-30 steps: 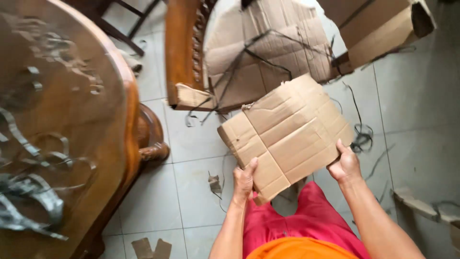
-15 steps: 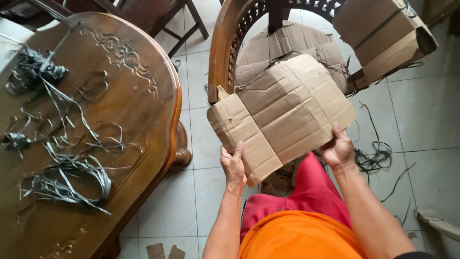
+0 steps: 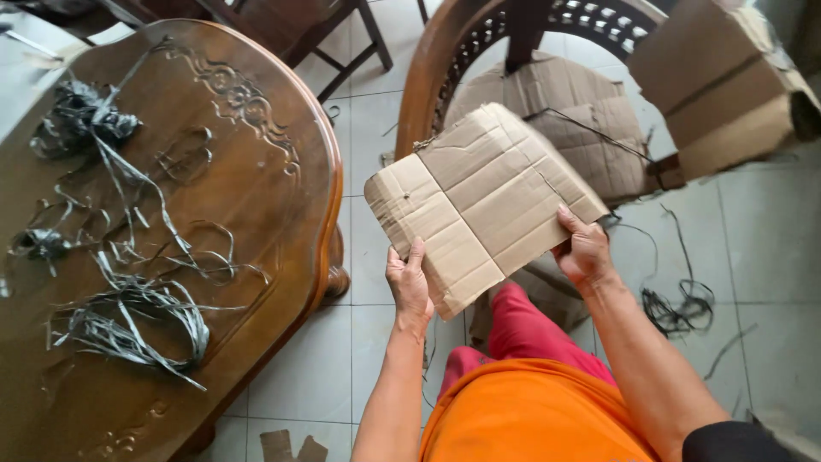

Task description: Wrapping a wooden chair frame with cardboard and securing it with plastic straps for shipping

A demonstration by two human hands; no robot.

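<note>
Orange cloth point(image 3: 530, 419) fills the nearest part of the view, with red trousers point(image 3: 522, 329) just beyond it. From here we extend both forearms upward into the scene. Our left hand point(image 3: 409, 287) grips the lower left edge of a flattened cardboard sheet point(image 3: 479, 201), fingers laid flat along its face and thumb hidden behind. Our right hand point(image 3: 584, 252) clasps the lower right edge of the same sheet, thumb on top and fingers curled under it. We hold the sheet in the air above the tiled floor point(image 3: 342, 359), tilted so that one corner points away from us; fold creases cross its surface. To our left stands a carved wooden table point(image 3: 256, 188) strewn with grey plastic strips point(image 3: 128, 316). Dark strips point(image 3: 676, 304) also lie on the floor to our right. Beyond the sheet we see a wooden chair point(image 3: 462, 43) with a curved, pierced back, its seat covered by another piece of cardboard point(image 3: 590, 111). Farthest right, a cardboard box point(image 3: 718, 85) sits beside the chair.
</note>
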